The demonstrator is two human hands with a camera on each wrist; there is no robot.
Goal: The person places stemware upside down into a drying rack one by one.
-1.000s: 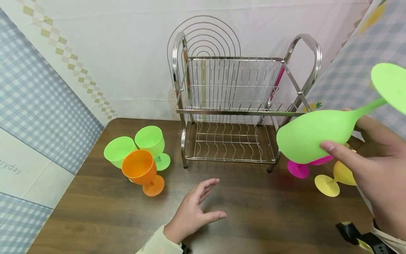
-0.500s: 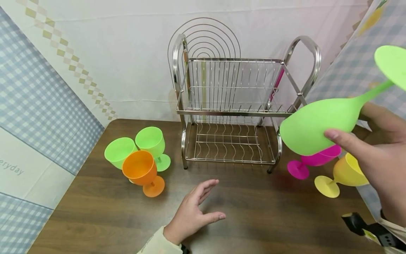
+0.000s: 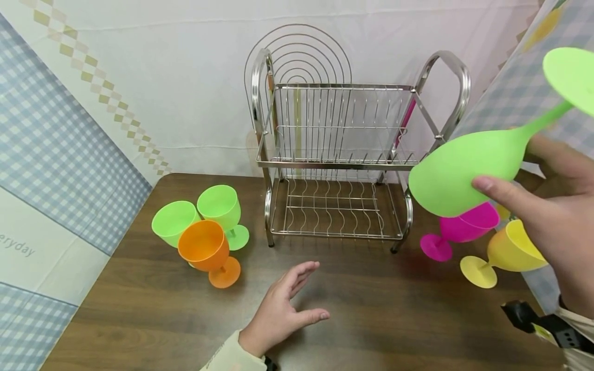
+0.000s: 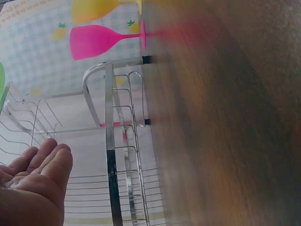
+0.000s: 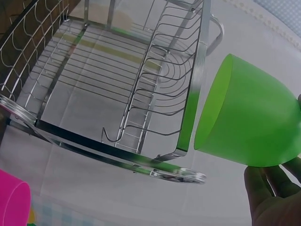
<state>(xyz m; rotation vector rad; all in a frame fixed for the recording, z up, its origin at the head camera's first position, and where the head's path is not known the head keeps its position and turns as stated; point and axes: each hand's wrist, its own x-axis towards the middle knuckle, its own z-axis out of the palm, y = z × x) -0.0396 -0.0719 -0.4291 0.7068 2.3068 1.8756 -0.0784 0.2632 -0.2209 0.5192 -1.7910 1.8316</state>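
Note:
My right hand [image 3: 552, 206] grips a light green plastic goblet [image 3: 468, 172] by its bowl, thumb on the near side and fingers behind. The goblet is tilted, its mouth down to the left and its round foot up to the right. In the right wrist view the goblet's bowl [image 5: 254, 115] is beside the upper tier of the metal dish rack [image 5: 190, 101]. My left hand [image 3: 284, 312] is low over the table before the rack, holding nothing, thumb and fingers spread apart. In the left wrist view, its fingers [image 4: 49, 157] extend in front of the rack.
Two green goblets [image 3: 219, 206] and an orange goblet [image 3: 204, 245] stand on the left of the wooden table [image 3: 371, 319]. Under my right hand are a magenta goblet [image 3: 468, 224] and a yellow goblet [image 3: 510, 247]. The two-tier rack [image 3: 343, 165] stands at the back centre.
My right hand has raised the green goblet and shifted it slightly right, uncovering more of the magenta and yellow goblets. The left hand stays in place.

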